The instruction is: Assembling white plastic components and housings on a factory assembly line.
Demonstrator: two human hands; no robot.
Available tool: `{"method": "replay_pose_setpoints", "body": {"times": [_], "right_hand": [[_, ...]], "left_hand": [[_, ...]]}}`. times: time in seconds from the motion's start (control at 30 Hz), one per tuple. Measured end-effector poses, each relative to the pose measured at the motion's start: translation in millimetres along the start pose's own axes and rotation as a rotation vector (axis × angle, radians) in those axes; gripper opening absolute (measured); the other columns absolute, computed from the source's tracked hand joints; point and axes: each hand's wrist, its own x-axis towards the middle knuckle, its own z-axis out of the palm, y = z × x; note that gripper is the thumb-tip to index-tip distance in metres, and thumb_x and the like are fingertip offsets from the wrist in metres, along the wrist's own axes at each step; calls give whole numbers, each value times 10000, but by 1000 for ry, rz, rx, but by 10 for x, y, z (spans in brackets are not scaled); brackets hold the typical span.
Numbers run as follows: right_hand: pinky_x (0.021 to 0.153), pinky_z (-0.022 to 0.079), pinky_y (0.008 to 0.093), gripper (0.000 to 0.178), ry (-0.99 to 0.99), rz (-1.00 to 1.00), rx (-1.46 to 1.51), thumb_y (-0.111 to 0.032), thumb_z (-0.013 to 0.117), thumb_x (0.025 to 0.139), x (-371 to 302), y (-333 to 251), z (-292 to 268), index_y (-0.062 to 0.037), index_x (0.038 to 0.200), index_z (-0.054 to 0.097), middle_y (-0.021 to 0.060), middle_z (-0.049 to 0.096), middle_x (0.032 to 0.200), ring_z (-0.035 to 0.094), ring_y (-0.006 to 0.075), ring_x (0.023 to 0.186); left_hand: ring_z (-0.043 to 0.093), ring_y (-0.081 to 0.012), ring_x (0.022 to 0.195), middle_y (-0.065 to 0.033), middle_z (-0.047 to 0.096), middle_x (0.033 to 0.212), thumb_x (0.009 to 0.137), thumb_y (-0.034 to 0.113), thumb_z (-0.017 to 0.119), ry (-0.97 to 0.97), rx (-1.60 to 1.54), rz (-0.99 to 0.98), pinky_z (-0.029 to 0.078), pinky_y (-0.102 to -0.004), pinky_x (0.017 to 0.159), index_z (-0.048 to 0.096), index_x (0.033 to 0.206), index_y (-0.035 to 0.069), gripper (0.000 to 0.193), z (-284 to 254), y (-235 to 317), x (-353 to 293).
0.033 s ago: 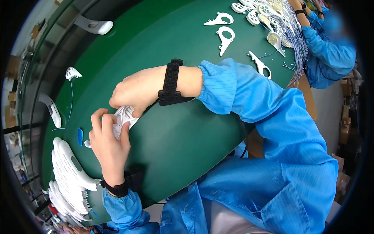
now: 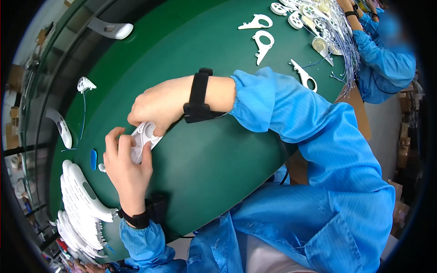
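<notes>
A white perforated part (image 2: 144, 138) is held at the green desk (image 2: 205, 164), its nearer end grasped by the left hand (image 2: 126, 157) and its farther end by the right hand (image 2: 157, 105). Its visible long axis is slanted away and rightward; neither hand is clear of it.

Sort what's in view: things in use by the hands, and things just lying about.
In use:
- white perforated part, held by the left hand and right hand

Apparently just lying about:
- stacked white shells
- blue oval piece
- white ring-ended pieces
- heap of wired white parts
</notes>
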Motion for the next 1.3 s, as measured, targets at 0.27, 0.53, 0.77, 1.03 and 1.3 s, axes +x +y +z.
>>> {"method": "replay_pose_setpoints", "body": {"times": [0.27,0.53,0.77,1.03,1.3], "right_hand": [[685,497,383,386,122,-174,189,-142,715,680,47,242,49,-64,1030,572,86,608,979,617,253,828],[678,493,395,403,85,-190,177,-96,716,693,-22,157,-25,-92,1049,526,60,573,1039,614,269,897],[575,463,431,361,41,-149,115,-63,679,703,-16,93,-26,-45,1024,515,122,640,834,626,310,761],[553,465,420,367,103,-53,166,-146,722,736,8,132,38,-40,1034,533,128,644,740,624,305,655],[499,421,381,327,144,-10,161,-302,758,739,94,211,14,-24,654,607,96,595,587,575,249,558]], "left_hand": [[478,-295,1105,-112,564,1188,679,110,732,70,-11,126,260,-437,960,485,614,53,262,109,-88,5],[473,-310,1105,-127,557,1171,680,81,722,37,26,164,261,-435,956,474,637,58,253,139,-103,34],[491,-318,1071,-146,548,1143,699,86,738,13,52,146,297,-423,915,512,789,55,245,96,-60,62],[615,-348,858,-165,653,880,769,147,718,-227,84,-122,412,-406,769,587,997,15,294,-4,-55,218],[613,-357,843,-176,652,864,772,169,710,-238,50,-51,427,-418,748,602,985,34,275,0,-52,311]]}}
